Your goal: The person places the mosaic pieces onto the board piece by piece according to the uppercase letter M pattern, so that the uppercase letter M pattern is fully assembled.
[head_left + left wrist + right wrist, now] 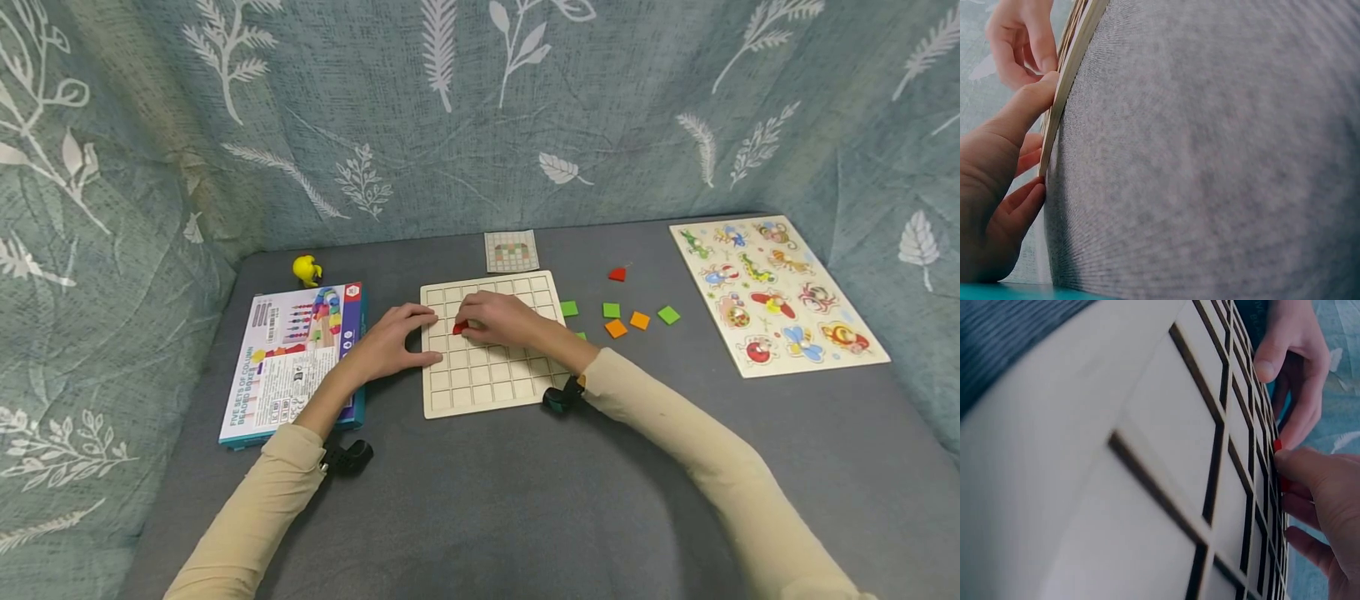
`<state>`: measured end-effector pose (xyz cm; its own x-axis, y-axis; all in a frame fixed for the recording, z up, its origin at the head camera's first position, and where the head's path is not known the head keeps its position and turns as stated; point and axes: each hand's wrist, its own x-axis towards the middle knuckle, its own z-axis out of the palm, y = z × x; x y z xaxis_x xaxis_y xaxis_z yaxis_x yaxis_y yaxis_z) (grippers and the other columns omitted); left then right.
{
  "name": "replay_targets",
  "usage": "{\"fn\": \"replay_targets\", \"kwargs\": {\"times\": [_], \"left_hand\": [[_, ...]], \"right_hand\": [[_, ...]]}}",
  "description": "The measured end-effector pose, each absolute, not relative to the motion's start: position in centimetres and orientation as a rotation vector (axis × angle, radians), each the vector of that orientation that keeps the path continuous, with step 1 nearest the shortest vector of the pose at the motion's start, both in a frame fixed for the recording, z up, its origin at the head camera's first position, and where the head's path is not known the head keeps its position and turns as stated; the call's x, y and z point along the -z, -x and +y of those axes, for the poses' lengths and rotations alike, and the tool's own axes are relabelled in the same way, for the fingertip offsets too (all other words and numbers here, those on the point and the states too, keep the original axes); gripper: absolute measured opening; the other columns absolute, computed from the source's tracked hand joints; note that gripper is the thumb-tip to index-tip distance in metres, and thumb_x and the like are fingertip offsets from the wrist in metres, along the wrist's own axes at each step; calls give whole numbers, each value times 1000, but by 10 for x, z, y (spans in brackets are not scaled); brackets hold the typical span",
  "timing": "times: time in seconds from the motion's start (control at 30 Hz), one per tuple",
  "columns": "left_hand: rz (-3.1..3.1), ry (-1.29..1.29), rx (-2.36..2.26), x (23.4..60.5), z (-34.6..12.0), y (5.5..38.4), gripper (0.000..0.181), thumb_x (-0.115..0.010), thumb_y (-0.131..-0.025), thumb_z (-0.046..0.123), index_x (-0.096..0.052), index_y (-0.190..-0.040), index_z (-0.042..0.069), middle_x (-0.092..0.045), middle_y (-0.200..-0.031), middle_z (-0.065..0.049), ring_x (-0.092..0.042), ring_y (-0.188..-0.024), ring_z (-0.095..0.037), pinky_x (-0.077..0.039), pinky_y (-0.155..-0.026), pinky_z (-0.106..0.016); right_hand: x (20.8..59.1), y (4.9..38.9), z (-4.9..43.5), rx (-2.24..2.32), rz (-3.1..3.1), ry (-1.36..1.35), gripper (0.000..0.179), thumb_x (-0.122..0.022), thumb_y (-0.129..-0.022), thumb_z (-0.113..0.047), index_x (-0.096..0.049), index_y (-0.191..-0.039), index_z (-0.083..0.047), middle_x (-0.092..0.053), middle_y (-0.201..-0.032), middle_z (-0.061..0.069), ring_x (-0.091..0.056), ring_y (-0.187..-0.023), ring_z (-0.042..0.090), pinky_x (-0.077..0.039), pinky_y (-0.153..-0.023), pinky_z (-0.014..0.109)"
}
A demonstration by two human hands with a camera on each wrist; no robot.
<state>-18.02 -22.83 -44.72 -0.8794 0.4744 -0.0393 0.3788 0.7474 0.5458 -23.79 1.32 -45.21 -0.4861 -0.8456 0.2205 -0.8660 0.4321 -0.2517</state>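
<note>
A pale wooden grid board [480,379] with square recesses lies on the table. My right hand [498,318] is over its upper middle and pinches a small red piece [459,328] between thumb and fingers, low over the cells. In the right wrist view the red piece [1278,445] shows at the fingertips, partly hidden by them. My left hand [392,340] rests at the board's left edge, thumb and fingers spread apart. The left wrist view has its thumb and fingertips against the side of the board [1063,94].
Right of the board lie green squares [611,310], orange squares [640,320] and another red piece [617,274]. Behind it is a pattern card [512,252]. An insect puzzle board [780,292] lies far right. At left are a toy box [288,367] and a yellow figure [306,271].
</note>
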Motion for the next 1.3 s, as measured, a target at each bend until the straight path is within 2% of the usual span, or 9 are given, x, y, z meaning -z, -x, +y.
{"fn": "replay_targets", "kwargs": {"times": [0.3,0.73,0.83,0.9,1.07,1.3], "left_hand": [[2777,-686,-798,449,-227,182,66,-72,-85,41,-53,-139,8,-45,-144,-12,-39,-134,-33,-37,-108,-54],[2781,-670,-778,445,-227,183,67,-72,-86,42,-52,-140,8,-44,-145,-11,-38,-134,-32,-36,-109,-54],[2779,-669,-774,446,-227,182,68,-72,-86,42,-51,-140,8,-44,-145,-11,-38,-134,-33,-37,-109,-55],[2778,-668,-775,446,-227,182,68,-72,-86,42,-51,-140,8,-44,-145,-11,-38,-134,-32,-37,-109,-55],[2785,-671,-776,447,-226,183,68,-72,-85,43,-52,-140,8,-45,-145,-11,-39,-133,-32,-37,-109,-55],[2778,-660,-776,449,-227,181,68,-73,-85,43,-52,-140,9,-44,-145,-11,-38,-134,-32,-37,-108,-55]], "right_hand": [[450,239,6,-527,-2708,-1511,17,-65,-94,-21,-74,-103,-11,-68,-106,4,-63,-100,19,-53,-84,30],[441,231,0,-495,-2723,-1474,15,-66,-93,-17,-76,-101,-9,-67,-106,7,-63,-96,21,-54,-79,29],[443,229,1,-534,-2756,-1466,16,-65,-93,-18,-74,-103,-8,-66,-108,7,-62,-98,21,-54,-81,30],[443,228,2,-566,-2785,-1459,18,-66,-93,-18,-73,-105,-7,-66,-110,8,-62,-100,22,-53,-88,31],[436,227,9,-646,-2859,-1387,28,-65,-94,-20,-68,-118,-6,-64,-120,11,-61,-111,24,-49,-98,36],[426,232,41,-989,-2815,-1167,37,-64,-94,-20,-62,-126,-2,-60,-128,16,-57,-120,31,-47,-100,43]]}}
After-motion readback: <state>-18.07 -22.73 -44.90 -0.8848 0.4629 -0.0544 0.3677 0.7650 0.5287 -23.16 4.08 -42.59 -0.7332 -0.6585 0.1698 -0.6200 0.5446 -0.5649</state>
